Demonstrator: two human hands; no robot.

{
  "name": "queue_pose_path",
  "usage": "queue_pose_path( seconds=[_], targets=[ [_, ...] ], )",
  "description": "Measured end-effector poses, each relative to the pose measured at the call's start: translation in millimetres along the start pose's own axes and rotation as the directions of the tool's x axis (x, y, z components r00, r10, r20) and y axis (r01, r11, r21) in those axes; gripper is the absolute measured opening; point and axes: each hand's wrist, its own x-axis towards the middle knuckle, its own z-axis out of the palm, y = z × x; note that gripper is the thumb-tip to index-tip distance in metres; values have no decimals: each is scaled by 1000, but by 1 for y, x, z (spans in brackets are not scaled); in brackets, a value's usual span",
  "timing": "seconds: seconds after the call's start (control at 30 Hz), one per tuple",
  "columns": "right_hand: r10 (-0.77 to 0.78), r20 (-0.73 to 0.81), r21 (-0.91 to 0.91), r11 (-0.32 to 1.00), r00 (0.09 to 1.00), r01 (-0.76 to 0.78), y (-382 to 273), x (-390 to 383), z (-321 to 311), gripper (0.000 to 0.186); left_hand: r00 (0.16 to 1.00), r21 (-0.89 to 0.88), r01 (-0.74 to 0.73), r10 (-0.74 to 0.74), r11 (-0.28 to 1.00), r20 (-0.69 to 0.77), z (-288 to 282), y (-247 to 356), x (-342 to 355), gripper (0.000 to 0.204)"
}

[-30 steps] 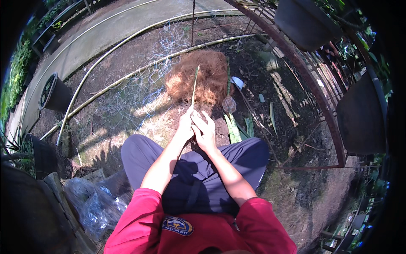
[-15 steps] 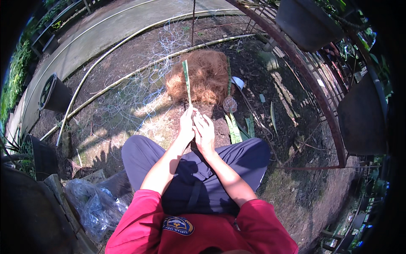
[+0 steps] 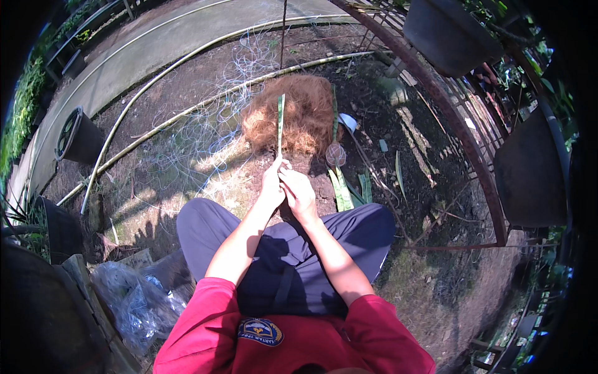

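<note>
Left hand (image 3: 272, 184) closed on a green leaf strip (image 3: 280, 123), right hand (image 3: 299, 193) just beside, its grip I cannot tell, brown fibre (image 3: 309, 112) beyond both.

The lower end of the narrow green leaf (image 3: 280, 128) disappears inside the left hand (image 3: 271, 184). Where the right hand (image 3: 298, 190) meets it, the fingertips overlap, and whether the right one also grips the leaf cannot be told. The leaf's upper part covers a thin band of the brown fibre heap (image 3: 305, 112). The lower ends of the cut leaf pieces (image 3: 342, 190) are hidden at the knee. The white object (image 3: 348, 122) beside the heap is too small to identify. Single strands in the string tangle (image 3: 212, 134) are too fine to trace. The top edge crops the upper black pot (image 3: 451, 37); the bottom edge crops the red shirt (image 3: 299, 343).
</note>
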Motion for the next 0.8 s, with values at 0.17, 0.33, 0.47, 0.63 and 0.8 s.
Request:
queue_pose_path(
  seconds=[0.17,0.33,0.47,0.63,0.8],
  targets=[
    [243,48,199,948,969,-248,3,-5,-7,29,998,151,64,-64,987,-4,-2,5,-6,22],
    [53,6,7,999,999,-53,4,5,-16,35,986,0,149,-149,989,75,8,10,-14,15],
    [295,45,186,936,954,-298,1,6,-19,40,976,56,184,-189,981,106,19,14,-26,17],
    [246,-39,166,957,968,-237,0,4,-16,29,957,-4,217,-212,976,200,9,12,-19,21],
    [30,6,-40,999,1000,-30,7,-2,-17,26,970,-72,202,-189,977,155,4,6,-12,23]
  ],
)
